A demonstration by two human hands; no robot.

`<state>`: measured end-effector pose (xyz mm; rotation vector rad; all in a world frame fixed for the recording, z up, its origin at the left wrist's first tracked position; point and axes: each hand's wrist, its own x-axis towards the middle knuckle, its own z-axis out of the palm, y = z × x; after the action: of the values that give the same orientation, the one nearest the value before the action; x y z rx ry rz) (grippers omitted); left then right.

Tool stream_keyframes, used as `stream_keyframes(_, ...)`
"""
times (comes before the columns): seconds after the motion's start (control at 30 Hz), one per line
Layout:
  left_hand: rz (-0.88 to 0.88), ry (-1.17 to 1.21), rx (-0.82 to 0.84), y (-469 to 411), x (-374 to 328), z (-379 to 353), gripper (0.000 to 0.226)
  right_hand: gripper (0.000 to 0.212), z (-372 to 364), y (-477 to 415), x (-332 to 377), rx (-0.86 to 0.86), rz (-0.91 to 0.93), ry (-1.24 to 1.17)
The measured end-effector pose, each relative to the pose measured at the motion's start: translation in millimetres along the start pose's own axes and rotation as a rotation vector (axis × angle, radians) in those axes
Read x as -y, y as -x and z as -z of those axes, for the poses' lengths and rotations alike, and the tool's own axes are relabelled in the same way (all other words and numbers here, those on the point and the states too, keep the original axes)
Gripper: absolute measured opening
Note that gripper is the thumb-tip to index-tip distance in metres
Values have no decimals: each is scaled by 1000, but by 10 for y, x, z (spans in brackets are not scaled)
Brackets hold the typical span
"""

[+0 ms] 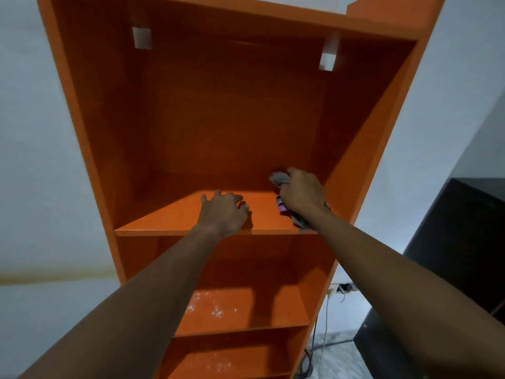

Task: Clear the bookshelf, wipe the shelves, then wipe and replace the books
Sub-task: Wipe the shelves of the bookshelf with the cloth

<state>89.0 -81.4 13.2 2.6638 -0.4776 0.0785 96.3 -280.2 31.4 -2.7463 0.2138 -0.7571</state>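
An orange bookshelf (90, 149) fills the view, and no books are on its shelves. My right hand (300, 192) is shut on a grey and purple cloth (279, 178), pressed against the right rear part of the upper shelf (169, 217). My left hand (222, 212) rests flat on that same shelf near its front edge, fingers spread, holding nothing. The shelf below (246, 310) shows white dusty specks on its surface.
White walls flank the bookshelf on both sides. A black cabinet (464, 242) stands at the right. Cables and a plug (341, 289) hang by the wall low on the right, with cords trailing on the floor.
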Motion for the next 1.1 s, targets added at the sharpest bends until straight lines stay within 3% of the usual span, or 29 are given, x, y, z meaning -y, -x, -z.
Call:
stream_keyframes(0.07, -22, 3, 9, -57, -156, -111, 41, 18, 117, -134, -171, -100, 13, 263)
stream_keyframes(0.13, -7, 9, -49, -74, -211, -189, 38, 11, 134, -271, -297, -73, 50, 532)
stream_keyframes(0.23, 18, 21, -128, -86, -235, -243, 36, 24, -31, -436, -477, 166, 98, 841)
stream_keyframes(0.3, 3, 3, -133, -106, -225, -275, 36, 38, -178, -519, -521, 360, 94, 926)
stream_keyframes(0.43, -5, 5, -119, -166, -209, -308, 37, 50, -243, -782, -375, 633, -91, 607)
stream_keyframes(0.5, -7, -1, -119, -181, -195, -318, 38, 51, -261, -843, -337, 676, -150, 503)
stream_keyframes(0.6, -8, -4, -114, -162, -183, -319, 39, 51, -273, -768, -304, 648, -156, 482)
stream_keyframes(0.73, 5, 18, -116, -122, -204, -296, 37, 42, -336, -613, -336, 437, -45, 527)
stream_keyframes(0.9, 24, 116, -184, -127, -173, -287, 35, 34, -405, -362, -304, 231, -92, 306)
stream_keyframes(1.03, 24, 378, -337, -97, -88, -261, 39, 36, -446, -216, -123, 306, 25, 20)
stream_keyframes(1.1, 50, 399, -407, -10, 28, -207, 40, 41, -447, -172, 67, 396, 97, -68)
